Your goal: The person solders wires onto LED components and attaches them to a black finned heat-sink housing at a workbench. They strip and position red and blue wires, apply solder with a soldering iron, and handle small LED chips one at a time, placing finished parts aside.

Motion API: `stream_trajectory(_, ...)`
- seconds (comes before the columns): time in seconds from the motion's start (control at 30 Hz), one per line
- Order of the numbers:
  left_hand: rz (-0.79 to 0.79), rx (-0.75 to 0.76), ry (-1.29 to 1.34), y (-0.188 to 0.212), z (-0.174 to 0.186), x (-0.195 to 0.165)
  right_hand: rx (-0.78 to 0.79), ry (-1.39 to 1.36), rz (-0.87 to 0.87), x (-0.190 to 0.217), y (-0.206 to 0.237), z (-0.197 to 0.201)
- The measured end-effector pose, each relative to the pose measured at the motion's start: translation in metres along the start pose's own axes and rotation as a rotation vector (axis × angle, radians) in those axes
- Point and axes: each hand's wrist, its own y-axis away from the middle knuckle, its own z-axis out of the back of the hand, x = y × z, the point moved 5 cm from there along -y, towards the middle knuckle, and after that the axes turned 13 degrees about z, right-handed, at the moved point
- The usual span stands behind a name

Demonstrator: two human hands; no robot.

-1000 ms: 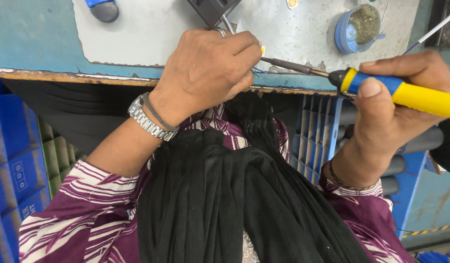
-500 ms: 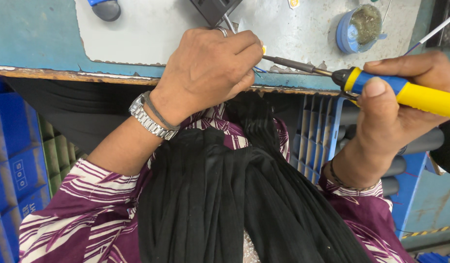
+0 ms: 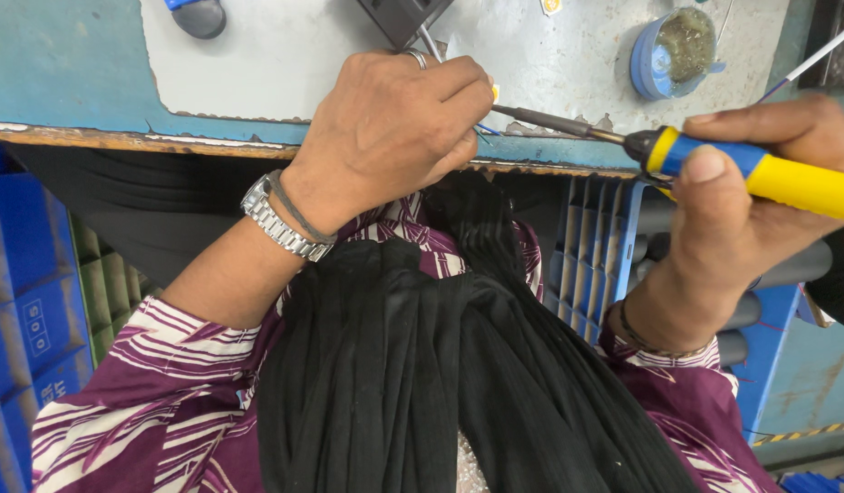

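Black cloth (image 3: pixel 440 365): nearest the camera, a pleated dark fabric hangs down the person's front, filling the 6 o'clock part of the view between the two forearms.
Sleeves (image 3: pixel 148 393): purple with white streaks, at 7 and 5 o'clock.
Wristwatch (image 3: pixel 280 224): a silver metal band on the left wrist, with a thin dark band just beside it.
Left hand (image 3: pixel 394 128): curled shut over the bench edge near the centre, at about 12 o'clock from the cloth. A ring shows on one finger. The fingertips pinch something small with a thin blue wire (image 3: pixel 484 130) at its 3 o'clock side; what they grip is hidden under the knuckles.
Soldering iron (image 3: pixel 714 164): yellow handle with a blue and black collar, lying almost level at 2 o'clock. Its dark metal shaft (image 3: pixel 550 120) points toward 9 o'clock, and the tip reaches the left hand's fingertips, right where the blue wire shows.
Right hand (image 3: pixel 760 201): closed round the yellow handle, thumb pressed on top near the collar.
Bench (image 3: pixel 75 64): blue top with a worn front edge and a grey mat (image 3: pixel 285 64) on it, beyond both hands.
Blue round tin (image 3: pixel 673 41): farthest, at 1 o'clock, well apart from the iron's tip.
Blue crates (image 3: pixel 29 274): below the bench at 9 o'clock.
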Motion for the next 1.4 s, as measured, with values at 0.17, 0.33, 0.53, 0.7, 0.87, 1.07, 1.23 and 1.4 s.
stream_trajectory(0.17, -0.003, 0.001, -0.002, 0.001, 0.001, -0.001, -0.043, -0.022, 0.022, -0.001, 0.004, 0.003)
stream_trajectory(0.33, -0.01, -0.007, -0.003, 0.001, 0.001, -0.001, -0.057, -0.024, 0.025, -0.003, 0.005, 0.004)
stream_trajectory(0.53, -0.021, -0.007, 0.01, 0.001, -0.001, -0.001, -0.047, 0.002, 0.002, 0.006, -0.002, -0.002)
stream_trajectory(0.7, -0.011, -0.008, -0.034, 0.001, -0.002, -0.001, -0.045, -0.013, -0.041, 0.013, -0.007, -0.007)
stream_trajectory(0.87, -0.001, -0.028, -0.018, 0.001, -0.001, -0.002, -0.012, 0.021, -0.027, 0.01, -0.006, -0.005)
stream_trajectory(1.07, -0.01, -0.034, -0.023, 0.001, 0.0, -0.001, 0.007, 0.035, -0.028, 0.006, -0.002, -0.002)
stream_trajectory(1.23, -0.016, -0.035, -0.023, 0.001, 0.0, -0.001, 0.002, 0.019, -0.016, 0.008, -0.003, -0.004)
stream_trajectory(1.4, -0.013, -0.028, -0.04, 0.005, 0.0, -0.002, -0.013, 0.017, -0.014, 0.014, -0.003, -0.005)
